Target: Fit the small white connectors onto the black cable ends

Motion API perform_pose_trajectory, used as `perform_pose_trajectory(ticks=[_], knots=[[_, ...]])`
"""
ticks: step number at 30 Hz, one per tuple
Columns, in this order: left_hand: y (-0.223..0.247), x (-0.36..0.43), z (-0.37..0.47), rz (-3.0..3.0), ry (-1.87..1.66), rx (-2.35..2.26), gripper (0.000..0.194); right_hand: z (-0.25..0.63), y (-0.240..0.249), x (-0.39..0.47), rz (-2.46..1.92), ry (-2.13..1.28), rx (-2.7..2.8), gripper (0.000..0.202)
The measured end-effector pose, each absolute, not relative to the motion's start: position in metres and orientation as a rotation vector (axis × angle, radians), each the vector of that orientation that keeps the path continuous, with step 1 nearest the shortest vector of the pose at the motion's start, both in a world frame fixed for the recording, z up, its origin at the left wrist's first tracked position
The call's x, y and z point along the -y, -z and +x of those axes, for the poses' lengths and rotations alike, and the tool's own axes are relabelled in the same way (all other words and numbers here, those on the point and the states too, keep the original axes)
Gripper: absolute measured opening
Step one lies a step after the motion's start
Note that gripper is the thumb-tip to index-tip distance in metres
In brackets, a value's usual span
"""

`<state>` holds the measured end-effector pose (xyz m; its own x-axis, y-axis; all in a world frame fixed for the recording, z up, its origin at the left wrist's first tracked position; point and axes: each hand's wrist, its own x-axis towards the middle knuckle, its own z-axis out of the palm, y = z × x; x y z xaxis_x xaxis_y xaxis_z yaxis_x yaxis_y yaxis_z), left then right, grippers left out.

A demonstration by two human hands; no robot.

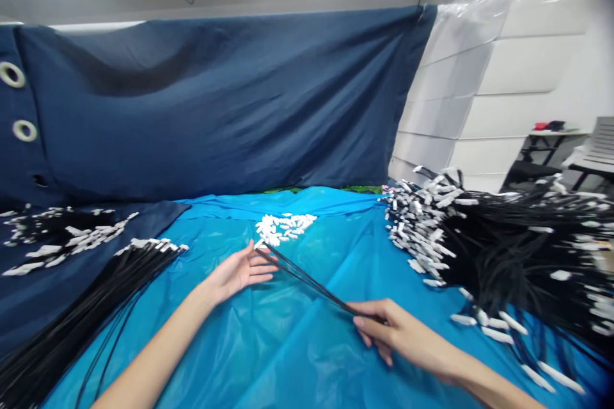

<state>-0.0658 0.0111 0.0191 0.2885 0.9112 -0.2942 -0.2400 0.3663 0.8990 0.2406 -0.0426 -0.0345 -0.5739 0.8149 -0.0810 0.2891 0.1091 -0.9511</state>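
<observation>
Both bare hands were apart, joined only by a thin strand of black cords (311, 284) that slanted between them over the blue sheet (307, 358). The right hand (377, 326) was closed on its near right end, the cords pinched between thumb and fingers. The left hand (244, 271) was spread, its fingers straight, with the far left end and its white tips (259, 245) lying across them beside the thumb. Just beyond those tips sat a small pile of white pieces (286, 228).

With so little grip at the left, the cords could well slide off those fingers, or their ends fall out of line. If they dropped at the far end, the tips would probably land among the loose pieces, white on white and awkward to tell apart. A slackened right pinch could let the strand fan out.

Farther out, a long bundle of black cords (103, 297) lay at the left, near a dark blue cloth (52, 291); a much larger tangled heap (499, 249) filled the right, where ends seemed liable to snag. Behind hung a navy curtain (230, 102), with white boxes (480, 89) stacked at the far right. No brand, label or writing could be read anywhere.
</observation>
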Motion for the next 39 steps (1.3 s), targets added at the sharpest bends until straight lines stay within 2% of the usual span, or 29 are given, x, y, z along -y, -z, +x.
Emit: perform_pose_trajectory(ticks=[4,7,9,13,16,18,22,28,32,39], knots=[[-0.023,-0.012,-0.07,0.844,-0.841,-0.982,0.047,0.25,0.045,0.027,-1.012,-0.298,2.305,0.037],[-0.024,-0.011,-0.072,0.822,-0.816,-1.019,0.048,0.253,0.049,0.028,-0.874,0.075,2.419,0.042],[-0.023,-0.009,-0.072,0.867,-0.786,-1.056,0.043,0.256,0.049,0.034,-0.841,0.072,2.484,0.04],[-0.019,-0.007,-0.075,1.001,-0.699,-1.079,0.039,0.26,0.04,0.045,-0.801,-0.206,2.544,0.045],[-0.016,-0.008,-0.079,1.015,-0.654,-1.085,0.038,0.25,0.028,0.041,-0.772,-0.351,2.348,0.031],[-0.015,-0.009,-0.08,1.016,-0.642,-1.094,0.037,0.232,0.019,0.026,-0.759,-0.348,2.22,0.023],[-0.015,-0.01,-0.08,1.006,-0.647,-1.092,0.035,0.181,0.008,-0.03,-0.867,-0.213,2.339,0.02],[-0.011,-0.014,-0.083,0.911,-0.665,-1.047,0.039,0.112,0.016,-0.113,-1.005,-0.207,2.349,0.016],[-0.009,-0.017,-0.086,0.866,-0.649,-1.014,0.041,0.096,0.029,-0.129,-1.089,-0.244,2.297,0.01],[-0.015,-0.014,-0.084,0.979,-0.673,-1.154,0.041,0.097,0.029,-0.123,-1.061,-0.438,2.076,0.017]])
